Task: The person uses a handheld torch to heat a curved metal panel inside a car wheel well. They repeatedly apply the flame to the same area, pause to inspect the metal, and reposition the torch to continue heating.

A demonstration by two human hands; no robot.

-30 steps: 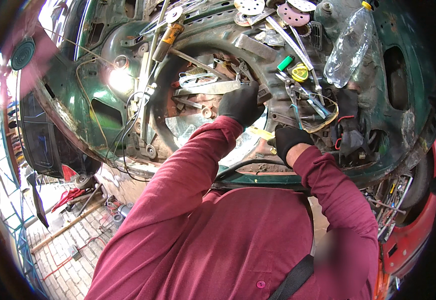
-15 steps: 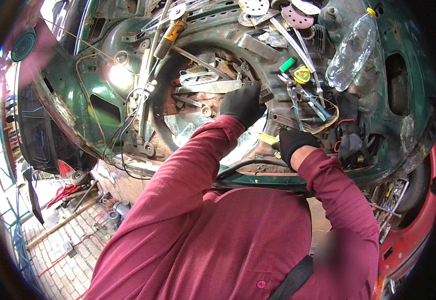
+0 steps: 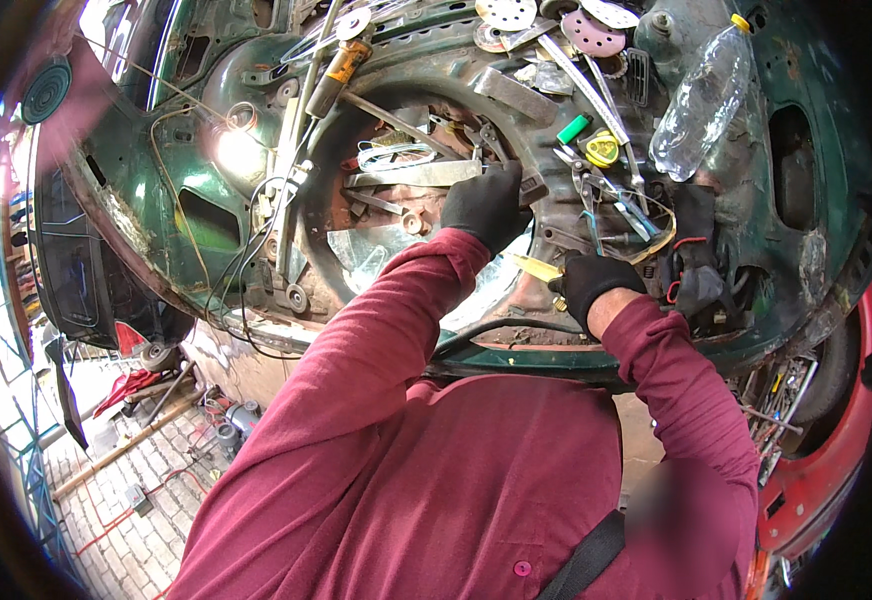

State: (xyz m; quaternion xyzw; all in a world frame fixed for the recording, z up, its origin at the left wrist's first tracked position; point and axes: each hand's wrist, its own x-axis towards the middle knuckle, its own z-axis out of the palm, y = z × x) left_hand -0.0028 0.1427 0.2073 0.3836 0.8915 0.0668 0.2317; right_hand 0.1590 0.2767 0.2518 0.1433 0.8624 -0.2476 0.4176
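Observation:
My left hand (image 3: pixel 484 208), in a black glove, is closed at the near right side of the round spare-wheel well (image 3: pixel 318 205). What it holds is hidden. A dark block (image 3: pixel 533 187) shows just right of its fingers, and a flat metal bar (image 3: pixel 411 176) reaches the hand from the left. My right hand (image 3: pixel 596 281), also black-gloved, grips a slim yellow pointed tool (image 3: pixel 533 265), whose tip points left over the well's near rim. Just below that hand, a small brass-coloured fitting (image 3: pixel 558 303) shows near a black hose (image 3: pixel 506 323).
Right of the well lie pliers (image 3: pixel 584 182), a yellow tape measure (image 3: pixel 602 149), a green cylinder (image 3: pixel 574 129) and a clear plastic bottle (image 3: pixel 701 105). An orange-and-grey grinder (image 3: pixel 341 75) rests at the far left rim. Loose black cables (image 3: pixel 246 265) hang over the green car body's left side.
My right hand and the yellow tool have shifted slightly right. My left hand has stayed nearly in place.

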